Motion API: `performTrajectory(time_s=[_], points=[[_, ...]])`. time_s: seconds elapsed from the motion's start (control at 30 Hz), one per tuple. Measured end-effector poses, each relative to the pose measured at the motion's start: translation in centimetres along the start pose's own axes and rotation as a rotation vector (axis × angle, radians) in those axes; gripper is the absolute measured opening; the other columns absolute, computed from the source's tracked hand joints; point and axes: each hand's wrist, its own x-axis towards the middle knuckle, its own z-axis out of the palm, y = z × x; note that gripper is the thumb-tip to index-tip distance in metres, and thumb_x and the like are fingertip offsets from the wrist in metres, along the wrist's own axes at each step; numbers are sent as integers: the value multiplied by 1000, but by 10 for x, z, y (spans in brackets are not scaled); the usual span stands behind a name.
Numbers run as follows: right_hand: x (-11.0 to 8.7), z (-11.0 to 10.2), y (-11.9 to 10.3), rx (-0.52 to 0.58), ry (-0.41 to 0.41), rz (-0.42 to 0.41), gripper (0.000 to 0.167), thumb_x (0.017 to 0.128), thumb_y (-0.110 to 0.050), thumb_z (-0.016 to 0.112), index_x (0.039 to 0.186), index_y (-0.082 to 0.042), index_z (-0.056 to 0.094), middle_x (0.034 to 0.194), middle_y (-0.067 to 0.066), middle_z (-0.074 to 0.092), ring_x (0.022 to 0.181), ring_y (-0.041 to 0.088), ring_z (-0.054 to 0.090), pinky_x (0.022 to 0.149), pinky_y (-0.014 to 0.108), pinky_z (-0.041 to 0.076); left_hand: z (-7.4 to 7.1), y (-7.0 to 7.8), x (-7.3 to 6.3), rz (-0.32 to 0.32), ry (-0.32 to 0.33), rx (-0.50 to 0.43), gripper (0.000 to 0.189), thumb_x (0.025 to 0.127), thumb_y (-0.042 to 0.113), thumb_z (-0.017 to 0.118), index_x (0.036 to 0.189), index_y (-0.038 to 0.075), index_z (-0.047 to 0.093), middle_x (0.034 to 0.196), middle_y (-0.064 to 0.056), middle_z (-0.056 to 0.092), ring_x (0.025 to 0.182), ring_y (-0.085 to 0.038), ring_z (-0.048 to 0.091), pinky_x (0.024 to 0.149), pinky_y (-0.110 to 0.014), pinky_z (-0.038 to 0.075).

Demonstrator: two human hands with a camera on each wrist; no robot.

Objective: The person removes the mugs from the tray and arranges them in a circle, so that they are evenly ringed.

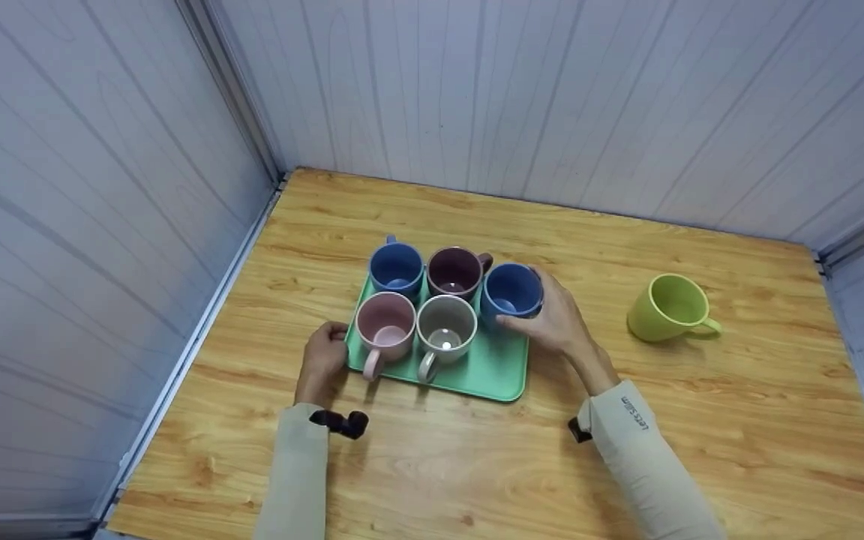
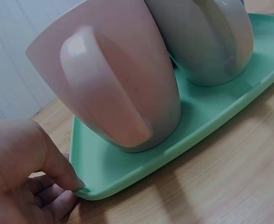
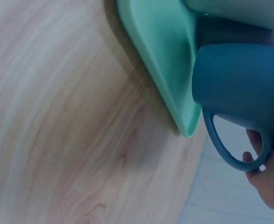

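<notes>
At the head view's centre, our left hand [image 1: 325, 354] pinches the green tray [image 1: 496, 367] by its lower-left corner; our right hand [image 1: 561, 319] curls round a blue mug [image 1: 511, 296] at the tray's upper right.

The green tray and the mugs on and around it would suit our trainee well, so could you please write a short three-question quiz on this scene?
1. Multiple choice: which of these stands apart from the green tray?
(a) pink mug
(b) lime-green mug
(c) grey mug

2. True or false: the left hand pinches a corner of the green tray.

3. Fill in the missing words: the right hand grips a ____ ____.

Key:
1. (b)
2. True
3. blue mug (of the two that colour, the one nearer the lime-green mug)
</notes>
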Motion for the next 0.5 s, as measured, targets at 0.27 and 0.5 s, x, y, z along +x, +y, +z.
performTrajectory(time_s=[0.27,0.5], points=[[-6,-8,-1,-28,7,3,102,65,-56,81,143,-7,37,134,11,53,122,27,51,102,50,40,1,0,0,-22,-16,-57,35,90,-3,39,121,1,54,116,-15,54,107,-26,50,91,-34,44],[-15,-16,2,-30,27,-2,103,65,-56,81,144,-8,36,136,11,52,123,27,50,103,50,38,1,-1,0,-17,-10,-78,35,88,-6,38,119,-1,54,112,-15,53,103,-25,50,85,-32,44]])
